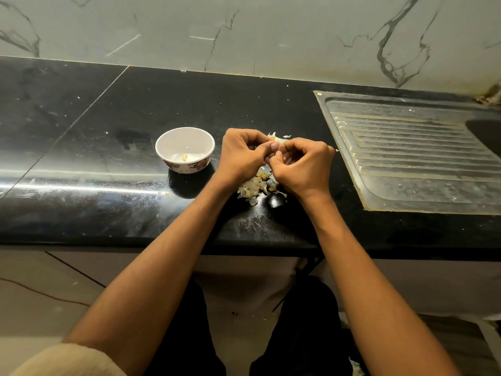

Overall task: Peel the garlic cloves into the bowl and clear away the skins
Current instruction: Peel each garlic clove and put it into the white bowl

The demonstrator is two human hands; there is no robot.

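Two bare forearms reach in from the bottom, left hand (242,156) and right hand (303,165) both without rings, watch or bands. A cream sleeve (67,359), soft and ribbed-looking, sits pushed up on the left arm. Dark trousers (187,335) cover both legs below.

The curled fingers (273,150) of the left hand (241,156) and right hand (303,164) meet and hide whatever they pinch between them. The hands and wrists cover part of the garlic skins (256,185) on the worktop (108,147). The piece in the bowl (185,149) is too small to identify. The sink (406,158) is cut off at the right edge.
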